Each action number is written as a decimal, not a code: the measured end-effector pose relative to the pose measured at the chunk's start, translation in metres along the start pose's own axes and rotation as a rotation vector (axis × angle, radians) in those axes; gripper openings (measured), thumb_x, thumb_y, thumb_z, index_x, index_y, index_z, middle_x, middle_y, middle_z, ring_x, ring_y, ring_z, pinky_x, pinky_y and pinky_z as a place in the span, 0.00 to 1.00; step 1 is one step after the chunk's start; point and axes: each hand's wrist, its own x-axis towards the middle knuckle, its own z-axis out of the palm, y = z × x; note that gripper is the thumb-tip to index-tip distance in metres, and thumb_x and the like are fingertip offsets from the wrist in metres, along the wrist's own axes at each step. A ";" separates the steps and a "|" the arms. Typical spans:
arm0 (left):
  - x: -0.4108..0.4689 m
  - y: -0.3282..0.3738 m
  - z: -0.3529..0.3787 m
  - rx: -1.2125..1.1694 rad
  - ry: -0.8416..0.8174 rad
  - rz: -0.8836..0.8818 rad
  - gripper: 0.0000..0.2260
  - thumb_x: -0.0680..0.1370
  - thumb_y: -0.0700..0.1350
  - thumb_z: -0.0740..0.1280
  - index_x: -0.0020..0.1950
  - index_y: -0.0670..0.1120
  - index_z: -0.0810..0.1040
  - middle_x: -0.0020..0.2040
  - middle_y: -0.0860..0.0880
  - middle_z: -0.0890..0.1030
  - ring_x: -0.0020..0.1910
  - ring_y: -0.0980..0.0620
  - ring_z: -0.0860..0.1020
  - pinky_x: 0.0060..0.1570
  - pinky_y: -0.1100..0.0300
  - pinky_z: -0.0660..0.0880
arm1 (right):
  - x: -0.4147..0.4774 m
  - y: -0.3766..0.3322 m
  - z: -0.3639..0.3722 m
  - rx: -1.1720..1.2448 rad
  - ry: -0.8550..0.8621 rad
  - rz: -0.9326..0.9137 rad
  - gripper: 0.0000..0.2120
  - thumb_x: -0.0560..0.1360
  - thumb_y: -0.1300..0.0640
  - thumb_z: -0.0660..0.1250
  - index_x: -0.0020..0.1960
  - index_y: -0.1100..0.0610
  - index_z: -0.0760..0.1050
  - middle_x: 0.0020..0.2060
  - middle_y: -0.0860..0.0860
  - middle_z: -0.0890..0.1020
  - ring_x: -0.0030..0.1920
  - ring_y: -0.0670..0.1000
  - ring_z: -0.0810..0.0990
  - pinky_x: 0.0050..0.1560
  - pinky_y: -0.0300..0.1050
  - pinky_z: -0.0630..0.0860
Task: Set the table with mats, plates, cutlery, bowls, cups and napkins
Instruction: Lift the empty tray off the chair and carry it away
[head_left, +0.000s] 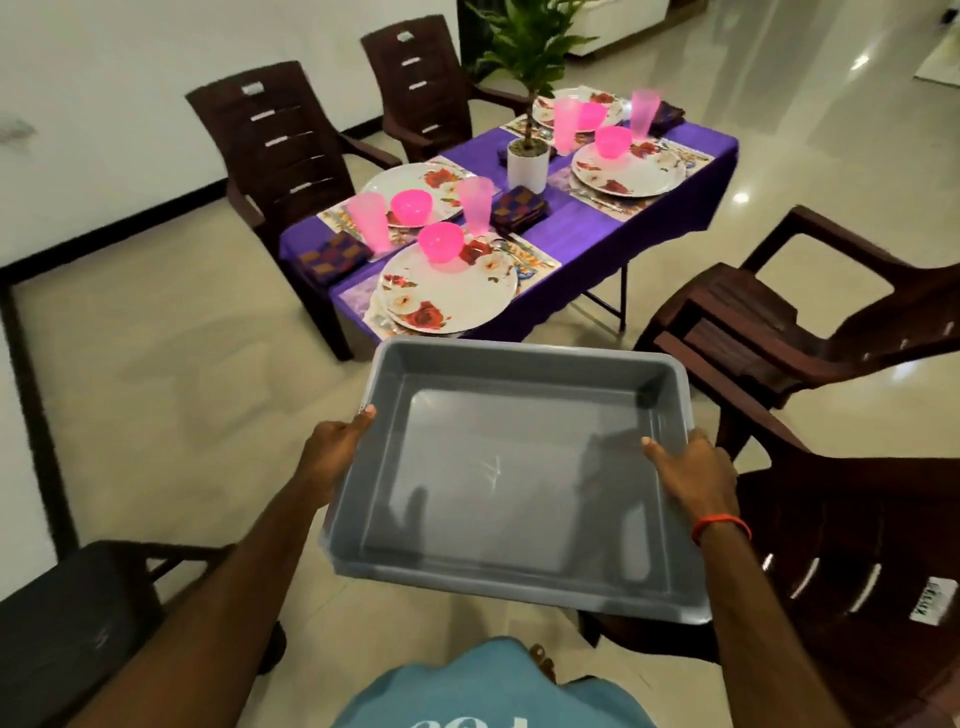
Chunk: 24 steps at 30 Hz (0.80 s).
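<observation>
Grey plastic tub (519, 358), bare floor showing, is being carried level just in front of the body. Left hand (332, 447) is gripping its left rim, right hand (691, 478) its right rim; each thumb is lying over the rim, with the remaining fingers tucking underneath, mostly hidden. Farther off, purple-clothed table (597, 228) is bearing four settings: floral plates (449, 296) on mats (537, 260), pink bowls (440, 241), pink cups (369, 221), checked napkins (332, 254), cutlery (511, 247). White potted plant (528, 163) is standing at centre. Brown chairs (280, 150) are flanking.
</observation>
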 end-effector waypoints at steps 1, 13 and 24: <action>-0.002 -0.008 -0.010 -0.009 0.017 -0.019 0.30 0.74 0.70 0.69 0.43 0.41 0.85 0.40 0.43 0.87 0.41 0.40 0.86 0.46 0.45 0.82 | -0.004 -0.009 0.004 -0.001 -0.006 -0.028 0.36 0.70 0.31 0.67 0.63 0.59 0.73 0.53 0.63 0.80 0.54 0.66 0.79 0.56 0.60 0.79; -0.057 -0.124 -0.144 -0.090 0.242 -0.191 0.29 0.77 0.67 0.68 0.43 0.39 0.84 0.41 0.40 0.86 0.42 0.38 0.85 0.49 0.45 0.81 | -0.085 -0.100 0.095 -0.155 -0.165 -0.244 0.32 0.73 0.37 0.71 0.62 0.62 0.72 0.56 0.65 0.81 0.56 0.68 0.79 0.58 0.63 0.77; -0.097 -0.216 -0.235 -0.218 0.465 -0.380 0.29 0.77 0.68 0.67 0.50 0.40 0.83 0.48 0.40 0.84 0.48 0.39 0.83 0.56 0.43 0.80 | -0.146 -0.180 0.178 -0.221 -0.334 -0.493 0.30 0.73 0.42 0.74 0.62 0.63 0.72 0.56 0.63 0.81 0.56 0.66 0.80 0.57 0.60 0.78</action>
